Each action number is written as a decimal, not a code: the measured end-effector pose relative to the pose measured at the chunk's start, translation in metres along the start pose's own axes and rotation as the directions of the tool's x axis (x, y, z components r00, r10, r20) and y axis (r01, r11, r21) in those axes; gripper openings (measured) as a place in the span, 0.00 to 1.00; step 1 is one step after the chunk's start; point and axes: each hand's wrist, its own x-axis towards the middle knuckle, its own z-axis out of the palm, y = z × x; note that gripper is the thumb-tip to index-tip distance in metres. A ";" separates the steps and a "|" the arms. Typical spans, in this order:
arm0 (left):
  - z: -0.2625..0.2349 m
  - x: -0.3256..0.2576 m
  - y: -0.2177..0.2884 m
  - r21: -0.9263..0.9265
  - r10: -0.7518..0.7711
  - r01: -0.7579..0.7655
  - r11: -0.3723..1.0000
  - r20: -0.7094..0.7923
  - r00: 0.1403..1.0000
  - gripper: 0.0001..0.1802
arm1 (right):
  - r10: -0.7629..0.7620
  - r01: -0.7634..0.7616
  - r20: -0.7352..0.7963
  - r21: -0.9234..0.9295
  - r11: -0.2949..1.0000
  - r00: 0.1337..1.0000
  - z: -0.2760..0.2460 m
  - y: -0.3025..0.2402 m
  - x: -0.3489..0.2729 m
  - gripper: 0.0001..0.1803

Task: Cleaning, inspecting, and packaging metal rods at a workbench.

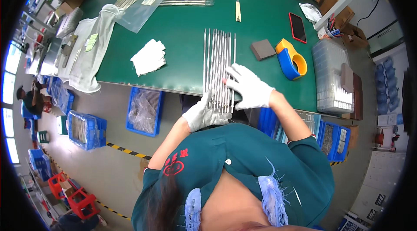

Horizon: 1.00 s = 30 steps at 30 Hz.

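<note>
Both gloved hands rest on a row of thin metal rods [218, 68] at the near edge of the green tabletop [182, 26]. The left hand [202, 116] curls loosely around their near ends, and the right hand [249, 86] lies flat and open on top. Since the rod ends overhang that edge, an uneven push could probably roll some onto the floor.

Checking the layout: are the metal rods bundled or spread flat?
Spread flat: metal rods lie side by side on the green table, under both gloved hands.
</note>
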 end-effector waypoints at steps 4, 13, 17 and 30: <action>-0.013 -0.001 0.009 0.139 -0.063 0.053 0.989 0.067 0.996 0.38 | -0.058 0.036 -0.113 -0.190 0.981 0.992 0.014 -0.023 0.030 0.34; -0.006 0.023 0.012 -0.141 -0.043 0.356 0.924 0.886 0.462 0.47 | -0.402 0.517 -0.403 0.234 0.823 0.822 -0.012 -0.017 0.067 0.10; 0.065 -0.029 0.048 0.136 0.087 -0.145 0.980 0.365 0.927 0.56 | -0.133 0.442 -0.788 0.190 0.876 0.601 -0.047 -0.009 0.091 0.06; -0.009 -0.008 0.017 -0.140 0.267 -0.271 0.952 -0.043 0.963 0.31 | 0.653 0.543 -0.486 0.829 0.133 0.582 -0.090 0.027 0.126 0.08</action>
